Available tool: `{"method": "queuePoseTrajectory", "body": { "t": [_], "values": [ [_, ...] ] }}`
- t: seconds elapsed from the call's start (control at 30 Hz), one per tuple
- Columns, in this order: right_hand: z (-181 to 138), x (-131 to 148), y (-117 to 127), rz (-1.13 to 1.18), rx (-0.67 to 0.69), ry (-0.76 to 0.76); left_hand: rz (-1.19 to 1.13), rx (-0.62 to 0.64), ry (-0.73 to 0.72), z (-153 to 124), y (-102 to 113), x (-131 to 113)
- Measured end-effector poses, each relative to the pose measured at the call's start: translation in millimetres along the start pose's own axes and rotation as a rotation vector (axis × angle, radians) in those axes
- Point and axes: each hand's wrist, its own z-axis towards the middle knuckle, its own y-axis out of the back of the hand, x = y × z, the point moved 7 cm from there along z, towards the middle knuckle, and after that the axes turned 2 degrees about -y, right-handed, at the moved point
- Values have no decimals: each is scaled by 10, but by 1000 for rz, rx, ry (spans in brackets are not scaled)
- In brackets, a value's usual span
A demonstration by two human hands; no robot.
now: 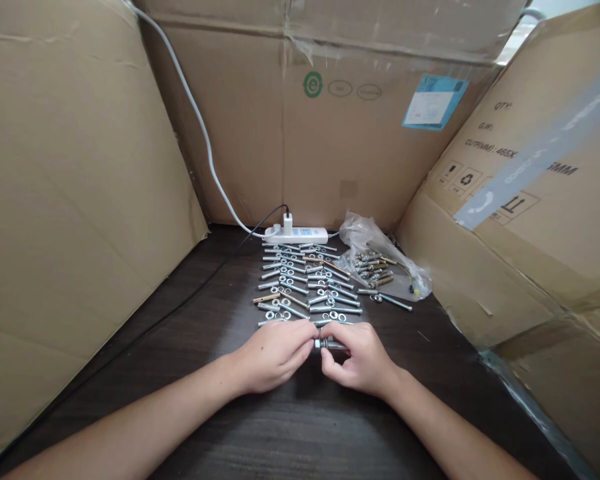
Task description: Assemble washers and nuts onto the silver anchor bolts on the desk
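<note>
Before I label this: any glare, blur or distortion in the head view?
Head view: pale sheen on the dark table beside the bolt rows; head view: highlights on the plastic bag; head view: bolt at the right hand lacks fine detail; head view: side boxes splay outward, possibly wide-angle stretch.

The left hand [275, 357] is bare, with a small dark spot [261, 348] on its back. Behind it, the wrist is bare too, and the left forearm [145, 427] is uncovered as far as the view reaches, smooth and widening away from the hand. The right hand [365, 353] is likewise bare, its thumb short and rounded at the tip; behind it, the right forearm [445, 420] is uncovered and similarly smooth.
</note>
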Motion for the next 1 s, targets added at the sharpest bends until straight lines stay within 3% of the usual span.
{"method": "queuePoseTrajectory", "body": {
  "t": [0.23, 0.37, 0.73, 1.0],
  "values": [
    [-1, -12, -4, 1, 5, -11, -16, -73, 22, -29, 59, 8],
    [11, 3, -6, -8, 26, -12, -37, -42, -44, -35, 39, -37],
    [5, 13, 6, -19, -9, 15, 1, -9, -4, -5, 4, 11],
    [6, 8, 8, -6, -4, 10, -26, -75, 4, -30, 53, 6]
  ]
}}
